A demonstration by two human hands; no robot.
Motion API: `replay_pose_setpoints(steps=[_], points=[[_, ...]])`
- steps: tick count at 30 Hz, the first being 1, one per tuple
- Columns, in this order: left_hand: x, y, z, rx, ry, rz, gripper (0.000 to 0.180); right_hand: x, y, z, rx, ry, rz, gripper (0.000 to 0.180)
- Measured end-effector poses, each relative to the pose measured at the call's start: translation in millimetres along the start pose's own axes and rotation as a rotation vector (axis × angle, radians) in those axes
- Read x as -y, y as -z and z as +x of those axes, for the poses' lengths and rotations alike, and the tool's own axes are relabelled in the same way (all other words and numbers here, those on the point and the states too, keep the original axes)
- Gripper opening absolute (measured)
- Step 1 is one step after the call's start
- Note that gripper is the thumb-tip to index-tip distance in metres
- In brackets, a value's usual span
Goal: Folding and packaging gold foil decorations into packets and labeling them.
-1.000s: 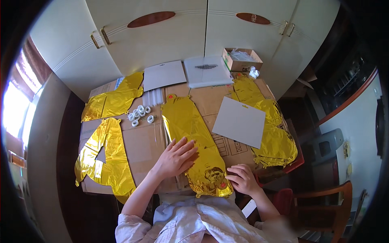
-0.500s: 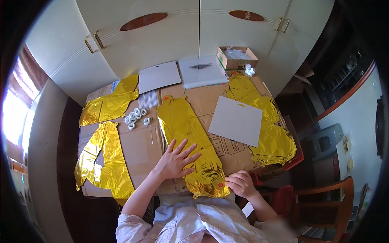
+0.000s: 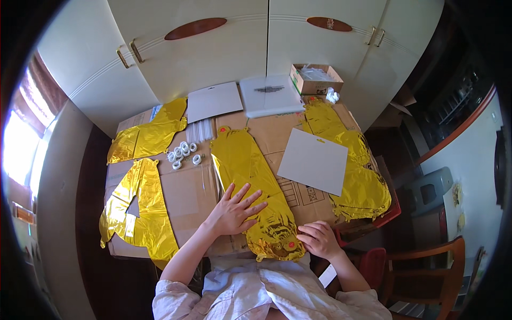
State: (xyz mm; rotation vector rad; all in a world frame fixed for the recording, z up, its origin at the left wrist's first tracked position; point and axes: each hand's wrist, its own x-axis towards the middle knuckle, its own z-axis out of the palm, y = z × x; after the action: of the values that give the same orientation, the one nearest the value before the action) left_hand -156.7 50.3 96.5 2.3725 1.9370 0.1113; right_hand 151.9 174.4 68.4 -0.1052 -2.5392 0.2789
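A flat gold foil balloon (image 3: 242, 160), long with a rounded near end, lies lengthwise before me. My left hand (image 3: 232, 213) rests flat on its left side, fingers spread and holding nothing. At the balloon's near right edge, beside a red dot, is my right hand (image 3: 321, 241). Its fingers are curled, with the tips closed on the foil edge; the thumb is mostly hidden. Left of the balloon lie two more gold foil balloons, one with a triangular hole (image 3: 144, 197) and one behind it (image 3: 146, 136). Another gold balloon (image 3: 360, 186) lies at the right, partly under a white card (image 3: 314, 160).
Several small white rolls (image 3: 177, 154) sit near a bundle of thin clear sticks (image 3: 200, 132). A second white card (image 3: 216, 101), a clear plastic sheet pack (image 3: 269, 98) and a cardboard box (image 3: 317, 80) stand at the back, against cabinets. A wooden chair (image 3: 421, 269) is at right.
The view has shifted slightly. My left hand stays flat on the foil; the right hand's fingers have moved a little along the balloon's edge.
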Motion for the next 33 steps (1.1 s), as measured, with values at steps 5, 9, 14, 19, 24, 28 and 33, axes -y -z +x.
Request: replay_pose_setpoints(steps=[5, 9, 14, 19, 24, 28, 33], points=[[-0.1, 0.6, -0.5, 0.001, -0.002, 0.036, 0.057, -9.1, 10.9, 10.4, 0.083, 0.029, 0.054, 0.043], [0.6, -1.2, -1.1, -0.012, -0.006, 0.003, 0.057, -42.5, 37.3, 32.4, 0.127, 0.007, 0.087, 0.047], [1.4, 0.1, -4.7, -0.024, 0.017, -0.076, 0.06, -88.5, 38.4, 66.3, 0.156, -0.242, -0.324, 0.05], [-0.4, 13.7, -17.0, -0.11, 0.083, -0.05, 0.064, -114.4, 25.6, 69.2, 0.196, -0.035, -0.384, 0.033], [-3.3, 23.3, -32.5, -0.205, 0.17, -0.096, 0.068, -117.1, 22.4, 71.1, 0.073, 0.136, -0.538, 0.016], [2.9, 37.7, -26.3, -0.396, 0.211, -0.142, 0.078, -99.6, 54.6, 113.6, -0.163, 0.196, -0.592, 0.014], [7.5, 79.9, -1.3, -0.666, 0.258, -0.355, 0.088, -50.4, 85.6, 161.9, -0.252, 0.403, -0.517, 0.011]])
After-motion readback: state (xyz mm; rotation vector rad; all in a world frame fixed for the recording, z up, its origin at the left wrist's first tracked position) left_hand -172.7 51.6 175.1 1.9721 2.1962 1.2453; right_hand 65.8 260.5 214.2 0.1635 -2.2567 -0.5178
